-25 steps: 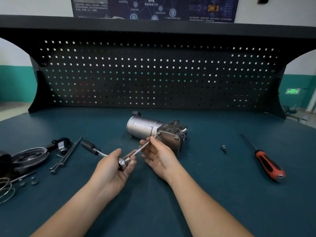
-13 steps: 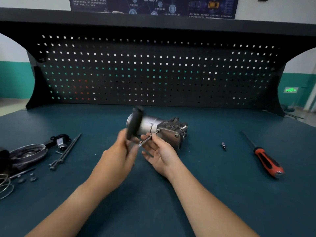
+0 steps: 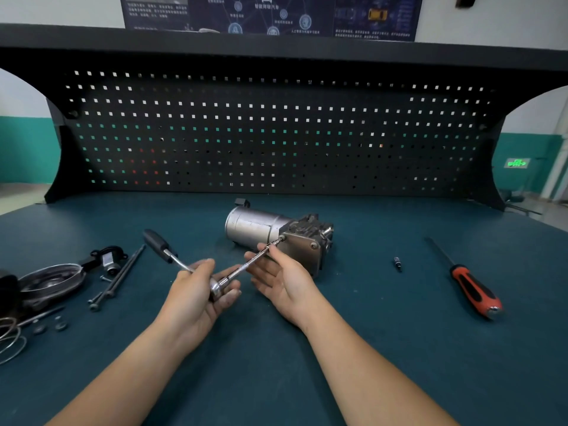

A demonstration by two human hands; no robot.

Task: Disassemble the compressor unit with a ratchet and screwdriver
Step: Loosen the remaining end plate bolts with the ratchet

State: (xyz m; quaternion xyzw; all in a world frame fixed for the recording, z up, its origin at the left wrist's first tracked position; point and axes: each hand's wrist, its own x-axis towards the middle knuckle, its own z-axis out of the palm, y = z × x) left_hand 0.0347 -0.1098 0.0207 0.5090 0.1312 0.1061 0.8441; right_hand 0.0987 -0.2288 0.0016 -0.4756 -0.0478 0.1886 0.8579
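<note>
The compressor unit (image 3: pixel 255 224), a silver motor cylinder with a dark pump head and a metal end plate, lies on the bench mat. A ratchet (image 3: pixel 159 244) with a black handle points up and left. Its long extension bar (image 3: pixel 246 267) reaches a bolt at the upper left corner of the end plate. My left hand (image 3: pixel 193 296) grips the ratchet head, palm turned up. My right hand (image 3: pixel 285 278) pinches the extension bar close to the bolt between thumb and fingertips. A red-and-black screwdriver (image 3: pixel 473 290) lies untouched on the mat at the right.
Removed parts sit at the left: a round metal cover (image 3: pixel 52 281), long bolts (image 3: pixel 120 278), small washers (image 3: pixel 60 324) and a wire ring (image 3: pixel 12 342). A small bit (image 3: pixel 397 263) lies between compressor and screwdriver. A black pegboard (image 3: pixel 276 133) closes the back.
The ratchet handle swung up to upright half a second ago and is now back down to the left. My right hand stayed on the extension bar at the bolt.
</note>
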